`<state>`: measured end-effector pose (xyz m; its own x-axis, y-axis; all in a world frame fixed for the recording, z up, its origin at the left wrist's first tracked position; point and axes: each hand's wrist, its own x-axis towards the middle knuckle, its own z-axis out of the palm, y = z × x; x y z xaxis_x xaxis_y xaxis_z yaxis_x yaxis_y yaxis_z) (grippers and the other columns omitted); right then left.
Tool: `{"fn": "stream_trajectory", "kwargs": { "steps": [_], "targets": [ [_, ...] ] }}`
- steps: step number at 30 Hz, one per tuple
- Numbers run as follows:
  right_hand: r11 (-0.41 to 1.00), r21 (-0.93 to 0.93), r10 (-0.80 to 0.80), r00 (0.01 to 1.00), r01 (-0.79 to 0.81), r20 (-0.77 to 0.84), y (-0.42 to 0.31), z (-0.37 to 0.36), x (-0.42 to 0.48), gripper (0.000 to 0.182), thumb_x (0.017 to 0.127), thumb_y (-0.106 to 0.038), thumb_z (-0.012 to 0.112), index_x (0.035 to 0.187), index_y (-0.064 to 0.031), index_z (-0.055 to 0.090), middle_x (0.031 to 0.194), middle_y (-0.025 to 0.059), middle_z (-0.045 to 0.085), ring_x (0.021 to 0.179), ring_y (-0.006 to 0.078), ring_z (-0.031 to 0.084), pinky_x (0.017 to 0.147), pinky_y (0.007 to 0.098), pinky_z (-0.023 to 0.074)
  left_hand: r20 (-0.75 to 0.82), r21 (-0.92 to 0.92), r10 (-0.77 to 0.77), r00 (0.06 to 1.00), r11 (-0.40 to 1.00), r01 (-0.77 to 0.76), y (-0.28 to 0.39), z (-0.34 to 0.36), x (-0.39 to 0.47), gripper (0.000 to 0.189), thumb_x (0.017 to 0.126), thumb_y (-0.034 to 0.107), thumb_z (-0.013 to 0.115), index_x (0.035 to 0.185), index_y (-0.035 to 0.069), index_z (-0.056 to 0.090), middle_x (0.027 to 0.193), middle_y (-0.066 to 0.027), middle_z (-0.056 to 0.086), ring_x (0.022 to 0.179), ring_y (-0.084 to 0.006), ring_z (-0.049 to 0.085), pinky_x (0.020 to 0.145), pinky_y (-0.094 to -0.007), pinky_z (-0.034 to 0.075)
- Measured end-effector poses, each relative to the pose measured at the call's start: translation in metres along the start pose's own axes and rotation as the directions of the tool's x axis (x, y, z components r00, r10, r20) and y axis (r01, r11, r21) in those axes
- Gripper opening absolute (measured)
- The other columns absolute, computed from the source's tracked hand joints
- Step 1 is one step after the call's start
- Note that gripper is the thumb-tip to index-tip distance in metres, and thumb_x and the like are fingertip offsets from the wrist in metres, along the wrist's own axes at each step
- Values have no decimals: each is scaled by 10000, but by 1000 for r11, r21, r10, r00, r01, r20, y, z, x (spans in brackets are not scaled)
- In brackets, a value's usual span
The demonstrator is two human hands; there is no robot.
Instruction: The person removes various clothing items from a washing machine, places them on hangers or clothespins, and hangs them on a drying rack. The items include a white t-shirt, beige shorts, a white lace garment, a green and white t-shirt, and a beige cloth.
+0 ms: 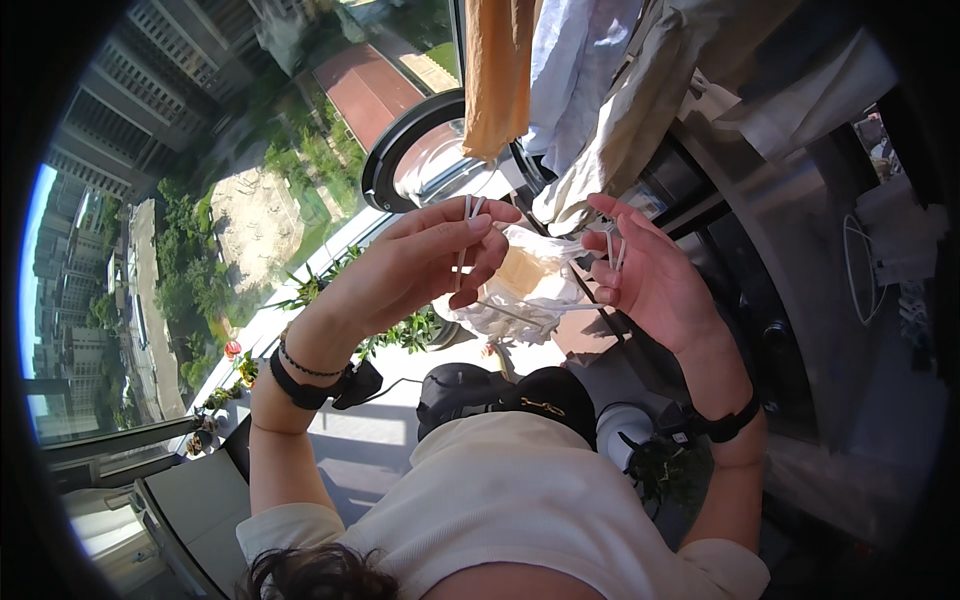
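Observation:
White cord (514, 313) runs from my left hand (442, 251) to a crumpled white fabric piece (555, 247) with a cream inside. On the left, the cord is pinched between thumb and fingers and also passes over them. My right hand (652, 281) has more white cord (615, 251) looped around its curled fingers, while its index finger points outward. Both hands are raised in front of my body, a short way apart, and the fabric hangs between and below them. Whether it is a bag or a garment I cannot tell.
Clothes (499, 75) in orange, white and beige hang ahead. Behind them is an open round appliance door (382, 150). Potted plants (405, 334) line the window on the left. A dark-fronted appliance (757, 300) stands on the right. A white round container (624, 431) is near my right side.

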<state>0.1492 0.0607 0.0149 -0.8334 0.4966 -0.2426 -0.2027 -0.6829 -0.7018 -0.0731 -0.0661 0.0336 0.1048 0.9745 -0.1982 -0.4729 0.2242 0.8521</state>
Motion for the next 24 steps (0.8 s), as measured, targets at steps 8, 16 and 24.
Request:
{"fn": "stream_trajectory", "kwargs": {
  "steps": [8, 16, 24],
  "targets": [
    [831, -540, 247, 958, -132, 147, -16, 56, 17, 349, 980, -355, 364, 999, -40, 513, 768, 29, 513, 668, 123, 509, 645, 278, 442, 529, -171, -14, 849, 978, 123, -1, 14, 45, 416, 974, 363, 354, 1019, 8, 567, 974, -91, 602, 921, -200, 586, 812, -379, 460],
    [112, -833, -481, 763, 542, 432, -84, 68, 15, 239, 873, -192, 611, 1008, 5, 590, 807, 43, 635, 753, 110, 593, 692, 261, 476, 327, 100, -18, 945, 995, -15, 77, 26, 41, 249, 984, 290, 399, 868, 85, 482, 600, 80, 267, 482, -38, 301, 465, -218, 311],
    [405, -780, -65, 866, 476, 495, -142, 118, 62, 201, 902, -173, 577, 1010, -4, 593, 830, 32, 607, 742, 86, 567, 717, 220, 463, 86, 761, 312, 946, 592, -265, 146, 41, 19, 308, 924, 292, 551, 922, -5, 631, 547, 79, 348, 448, -15, 296, 400, -198, 219]
  ]
}}
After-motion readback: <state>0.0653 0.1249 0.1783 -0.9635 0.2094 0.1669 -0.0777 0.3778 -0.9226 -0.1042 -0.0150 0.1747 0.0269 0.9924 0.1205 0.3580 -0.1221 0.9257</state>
